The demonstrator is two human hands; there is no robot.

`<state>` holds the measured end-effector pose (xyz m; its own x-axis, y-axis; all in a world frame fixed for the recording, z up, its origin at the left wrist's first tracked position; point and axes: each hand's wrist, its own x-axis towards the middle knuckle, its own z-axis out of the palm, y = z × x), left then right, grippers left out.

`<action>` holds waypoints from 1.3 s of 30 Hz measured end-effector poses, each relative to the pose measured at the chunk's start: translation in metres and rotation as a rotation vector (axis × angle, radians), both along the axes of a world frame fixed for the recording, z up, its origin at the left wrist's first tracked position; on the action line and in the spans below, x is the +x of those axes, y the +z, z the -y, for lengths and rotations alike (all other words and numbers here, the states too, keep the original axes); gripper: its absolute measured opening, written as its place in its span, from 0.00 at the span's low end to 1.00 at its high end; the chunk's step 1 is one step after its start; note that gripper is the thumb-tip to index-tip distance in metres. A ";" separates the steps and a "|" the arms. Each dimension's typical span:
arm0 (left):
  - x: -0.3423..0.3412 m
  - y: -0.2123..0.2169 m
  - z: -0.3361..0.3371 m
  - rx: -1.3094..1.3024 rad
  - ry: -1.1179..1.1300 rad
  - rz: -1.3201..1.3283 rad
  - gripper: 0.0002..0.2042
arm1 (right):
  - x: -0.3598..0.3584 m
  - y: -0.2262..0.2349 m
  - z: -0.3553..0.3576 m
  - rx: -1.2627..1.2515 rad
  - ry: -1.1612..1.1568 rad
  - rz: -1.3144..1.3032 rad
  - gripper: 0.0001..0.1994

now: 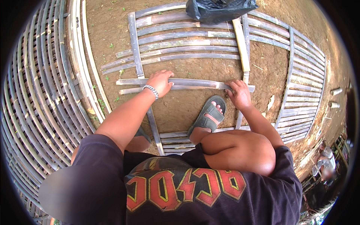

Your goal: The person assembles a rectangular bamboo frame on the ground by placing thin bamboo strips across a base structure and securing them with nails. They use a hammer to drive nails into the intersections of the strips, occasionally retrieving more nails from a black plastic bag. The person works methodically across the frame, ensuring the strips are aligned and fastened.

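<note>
Two split bamboo slats (195, 82) lie almost side by side across a bamboo frame, in front of my bent legs. My left hand (160, 83), with a chain bracelet at the wrist, grips the upper slat left of its middle, fingers over it and thumb on the near side. Near the slats' right end, my right hand (239, 93) is closed over them with bent fingers; exactly which slat it grips is partly hidden. Upright frame strips (136, 45) run under the slats on the left. A paler bamboo piece (241, 45) lies along the right upright.
Beyond the slats, several crosswise strips (187, 43) span the frame. A black plastic bag (221, 11) sits on its far end. Slatted bamboo panels stand left (41, 86) and right (303, 82). My sandalled foot (210, 116) is inside the frame. Another person (325, 165) is at far right.
</note>
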<state>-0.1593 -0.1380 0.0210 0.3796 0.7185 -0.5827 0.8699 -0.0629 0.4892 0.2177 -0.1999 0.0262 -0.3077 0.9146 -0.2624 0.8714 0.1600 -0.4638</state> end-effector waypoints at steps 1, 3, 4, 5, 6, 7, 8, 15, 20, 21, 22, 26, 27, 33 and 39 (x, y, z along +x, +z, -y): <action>-0.003 0.001 0.000 -0.007 0.011 -0.006 0.17 | 0.000 -0.002 0.000 0.008 -0.003 -0.010 0.15; -0.005 0.003 0.000 -0.025 0.031 -0.015 0.17 | -0.001 -0.001 -0.001 0.007 -0.002 -0.021 0.15; -0.007 0.004 0.000 -0.031 0.036 -0.018 0.16 | -0.002 -0.001 -0.002 0.005 -0.003 -0.026 0.15; -0.007 0.006 0.000 -0.040 0.040 -0.018 0.16 | -0.002 -0.001 -0.002 0.001 -0.005 -0.034 0.15; -0.007 0.006 0.000 -0.048 0.043 -0.019 0.15 | -0.001 -0.001 -0.003 -0.005 -0.008 -0.041 0.14; -0.008 0.006 0.001 -0.047 0.048 -0.013 0.15 | -0.001 -0.001 -0.003 -0.010 -0.011 -0.049 0.14; -0.008 0.005 0.002 -0.047 0.053 -0.006 0.15 | -0.001 0.000 -0.003 -0.009 -0.014 -0.055 0.14; -0.013 -0.001 0.007 0.008 0.052 0.026 0.14 | -0.003 0.005 -0.006 -0.034 -0.012 -0.064 0.14; -0.018 -0.005 0.009 0.020 0.059 0.024 0.14 | -0.004 0.004 -0.006 -0.032 -0.017 -0.061 0.14; -0.018 -0.005 0.010 0.025 0.056 0.023 0.14 | -0.003 0.003 -0.005 -0.035 -0.018 -0.058 0.13; -0.018 -0.005 0.010 0.027 0.058 0.023 0.14 | -0.003 0.002 -0.005 -0.037 -0.020 -0.055 0.13; -0.016 -0.005 0.010 0.034 0.064 0.026 0.14 | 0.000 0.003 -0.004 -0.053 -0.022 -0.038 0.13; -0.015 -0.005 0.011 0.035 0.064 0.030 0.15 | 0.000 0.003 -0.005 -0.045 -0.015 -0.042 0.13; -0.016 0.002 0.008 -0.010 0.066 0.008 0.15 | -0.001 -0.001 -0.004 -0.070 -0.031 -0.032 0.13; -0.019 -0.003 0.010 0.044 0.057 0.023 0.16 | -0.002 0.001 -0.005 -0.084 -0.033 -0.008 0.12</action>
